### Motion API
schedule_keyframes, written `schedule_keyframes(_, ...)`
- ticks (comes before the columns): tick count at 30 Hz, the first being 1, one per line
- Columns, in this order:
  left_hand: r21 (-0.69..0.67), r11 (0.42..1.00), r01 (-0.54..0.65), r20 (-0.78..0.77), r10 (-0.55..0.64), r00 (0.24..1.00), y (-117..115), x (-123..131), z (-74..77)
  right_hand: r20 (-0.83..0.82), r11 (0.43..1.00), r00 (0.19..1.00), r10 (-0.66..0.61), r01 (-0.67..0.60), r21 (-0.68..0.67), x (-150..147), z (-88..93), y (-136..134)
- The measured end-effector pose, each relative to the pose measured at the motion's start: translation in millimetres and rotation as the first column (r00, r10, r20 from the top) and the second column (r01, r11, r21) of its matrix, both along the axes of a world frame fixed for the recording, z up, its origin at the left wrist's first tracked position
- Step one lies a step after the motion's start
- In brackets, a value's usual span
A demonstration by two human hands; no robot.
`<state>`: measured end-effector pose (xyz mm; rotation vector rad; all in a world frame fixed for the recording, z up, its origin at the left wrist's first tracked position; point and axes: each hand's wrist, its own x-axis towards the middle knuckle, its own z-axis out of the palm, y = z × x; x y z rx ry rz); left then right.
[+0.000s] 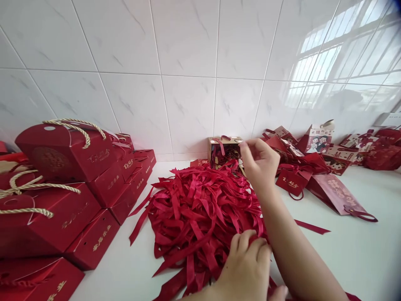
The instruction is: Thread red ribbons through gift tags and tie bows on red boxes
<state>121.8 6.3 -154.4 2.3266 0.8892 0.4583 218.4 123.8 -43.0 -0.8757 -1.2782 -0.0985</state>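
A big loose heap of red satin ribbons [200, 209] lies on the white tabletop. Over its near right edge is my left hand [246, 261], fingers curled on something red that the hand mostly hides. My right hand [261, 161] is raised beyond the heap, thumb and fingertips pinched together; what is between them is too small to make out. Just left of those fingertips stands a small open box [225, 152] by the wall, with dark red bits of ribbon inside.
Red gift boxes [69, 154] with gold cord handles are stacked at the left. On the right lie several decorated boxes and bags, including a pink bag [338, 194] and a box with a cartoon couple [318, 140]. White wall tiles [188, 42] close off the back.
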Motion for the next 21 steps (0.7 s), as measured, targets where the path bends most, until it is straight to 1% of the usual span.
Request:
schedule_keyframes(2,-0.053,0.998,-0.041,-0.017,0.040,0.999,-2,2,-3.9,0.041,1.000,0.999,0.008,-0.007,-0.015,-6,-0.1,-3)
schedule_keyframes(4,-0.086,0.991,-0.101,-0.035,0.099,0.995,-1,2,-4.5,0.059,1.000,0.998,0.014,-0.012,-0.022,-9,-0.6,-4)
schedule_keyframes(6,-0.095,0.989,-0.109,-0.071,0.103,0.992,1,3,-8.1,0.061,1.000,0.998,0.015,-0.014,-0.019,-9,-1.6,-3)
schedule_keyframes(8,-0.104,0.993,-0.059,-0.122,0.046,0.991,1,6,-18.4,0.063,1.000,0.998,0.007,-0.006,-0.022,-8,-2.5,-1)
schedule_keyframes(10,-0.127,0.992,0.014,-0.137,-0.031,0.990,0,10,-32.4,0.070,1.000,0.998,-0.006,0.008,-0.023,-6,-2.8,0)
schedule_keyframes(12,-0.167,0.983,0.074,-0.072,-0.087,0.994,-2,12,-41.1,0.081,1.000,0.997,-0.016,0.018,-0.017,-3,-2.6,0)
schedule_keyframes(13,-0.187,0.978,0.089,-0.010,-0.093,0.996,-3,11,-40.5,0.083,1.000,0.996,-0.020,0.022,-0.016,-1,-2.5,0)
schedule_keyframes(14,-0.220,0.971,0.096,0.065,-0.084,0.994,-4,9,-35.8,0.081,0.999,0.996,-0.024,0.026,-0.019,1,-2.5,1)
schedule_keyframes(15,-0.264,0.961,0.084,0.148,-0.046,0.988,-4,5,-26.6,0.075,0.999,0.997,-0.026,0.028,-0.025,3,-2.5,1)
schedule_keyframes(16,-0.314,0.947,0.073,0.240,0.005,0.971,-2,0,-13.4,0.066,0.999,0.998,-0.026,0.028,-0.034,6,-2.7,1)
schedule_keyframes(17,-0.420,0.904,0.076,0.315,0.067,0.947,1,-7,3.1,0.056,0.999,0.998,-0.023,0.025,-0.046,8,-3.1,1)
schedule_keyframes(18,-0.503,0.863,0.055,0.380,0.164,0.911,6,-16,21.8,0.048,0.998,0.999,-0.017,0.020,-0.058,11,-3.4,1)
schedule_keyframes(19,-0.541,0.837,0.081,0.439,0.199,0.876,12,-27,41.6,0.043,0.997,0.999,-0.012,0.015,-0.070,13,-3.7,2)
schedule_keyframes(20,-0.559,0.824,0.091,0.499,0.247,0.831,19,-39,61.4,0.042,0.996,0.999,-0.008,0.012,-0.084,16,-3.8,2)
schedule_keyframes(21,-0.551,0.831,0.079,0.571,0.306,0.762,27,-53,80.2,0.045,0.994,0.999,-0.010,0.014,-0.105,19,-3.6,2)
